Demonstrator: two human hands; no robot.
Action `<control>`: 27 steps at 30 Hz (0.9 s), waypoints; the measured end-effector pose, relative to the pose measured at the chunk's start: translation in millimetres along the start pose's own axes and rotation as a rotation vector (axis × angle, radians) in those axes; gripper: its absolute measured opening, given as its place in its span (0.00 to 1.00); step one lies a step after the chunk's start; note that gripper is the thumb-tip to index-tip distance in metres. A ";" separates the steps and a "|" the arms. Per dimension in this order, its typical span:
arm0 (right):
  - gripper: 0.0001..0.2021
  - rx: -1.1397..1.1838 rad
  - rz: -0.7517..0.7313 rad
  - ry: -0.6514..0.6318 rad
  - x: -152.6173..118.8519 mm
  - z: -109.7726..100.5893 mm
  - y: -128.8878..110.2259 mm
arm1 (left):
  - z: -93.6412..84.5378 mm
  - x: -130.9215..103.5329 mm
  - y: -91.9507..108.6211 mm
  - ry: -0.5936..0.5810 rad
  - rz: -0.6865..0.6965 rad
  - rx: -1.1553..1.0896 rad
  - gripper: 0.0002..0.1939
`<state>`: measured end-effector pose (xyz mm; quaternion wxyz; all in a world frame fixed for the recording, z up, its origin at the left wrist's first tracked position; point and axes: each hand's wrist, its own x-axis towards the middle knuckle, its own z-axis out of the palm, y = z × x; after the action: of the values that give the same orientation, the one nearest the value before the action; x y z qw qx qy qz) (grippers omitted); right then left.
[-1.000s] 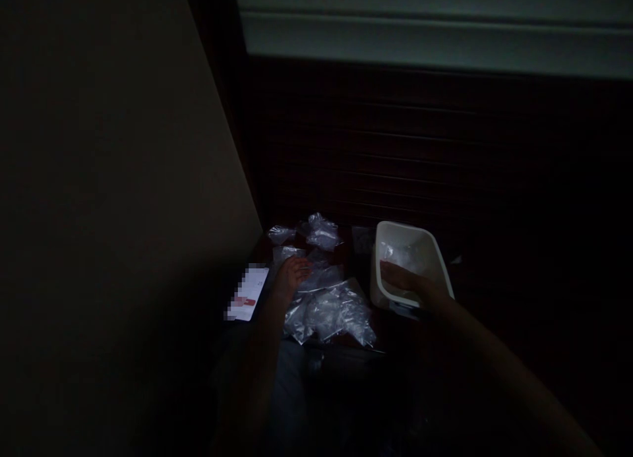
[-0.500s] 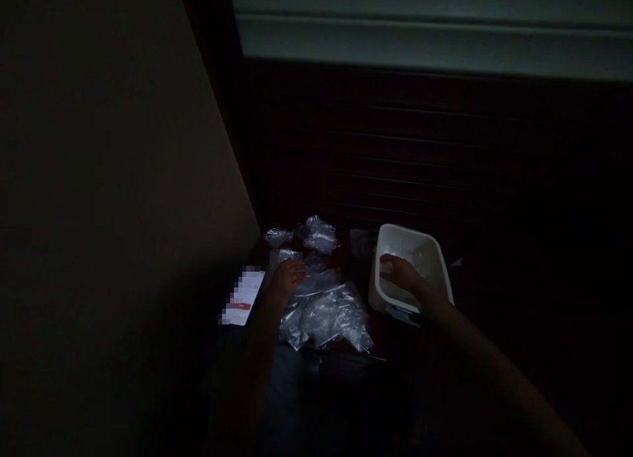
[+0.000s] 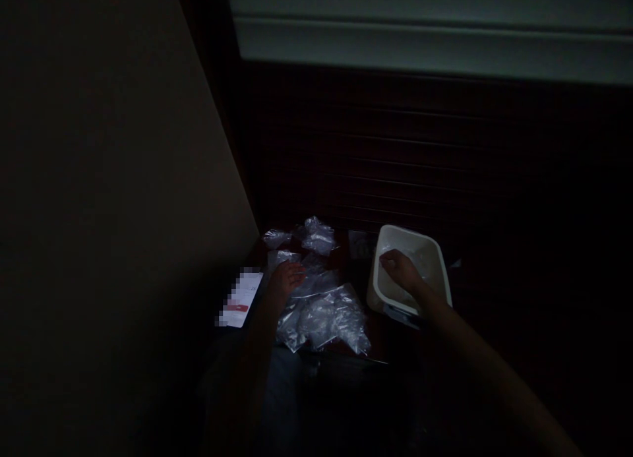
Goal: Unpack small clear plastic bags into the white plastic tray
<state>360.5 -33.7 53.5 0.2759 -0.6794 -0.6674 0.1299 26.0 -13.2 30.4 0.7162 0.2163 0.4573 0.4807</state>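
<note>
My left hand (image 3: 287, 277) is open, palm down, with its fingers stretched to the right over several crumpled clear plastic bags (image 3: 316, 315). Whether it touches them is hard to tell in the dim light. My right hand (image 3: 400, 270) is over the mouth of a white plastic bin (image 3: 377, 272), its fingers drawn together near the left wall. What they hold, if anything, is too dark to make out. Inside the bin, something clear and shiny (image 3: 419, 258) shows behind the hand.
A lit phone (image 3: 242, 302) lies left of my left forearm. More clear bags (image 3: 319, 236) sit at the back of the dark reddish table (image 3: 376, 341). A pale wall (image 3: 148, 180) rises on the left, and dark slatted panelling (image 3: 395, 140) stands behind.
My right hand's fingers have closed together; a pale gap or thing between them no longer shows. My left hand has barely moved. The view has shifted slightly.
</note>
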 end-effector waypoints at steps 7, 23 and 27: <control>0.13 0.059 -0.003 -0.020 3.4 2.7 6.9 | -0.3 1.0 -1.2 0.033 0.009 -0.024 0.14; 0.13 0.019 -0.137 0.140 0.0 -5.3 -5.3 | -1.9 -0.5 -0.2 -0.008 0.021 -0.053 0.10; 0.12 -0.073 -0.231 0.164 0.5 -15.1 -15.4 | 0.5 -1.3 -0.1 -0.011 0.042 -0.059 0.12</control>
<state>355.9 -37.0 74.3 0.3179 -0.6159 -0.7207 0.0169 26.4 -14.3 31.2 0.7144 0.2073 0.4345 0.5078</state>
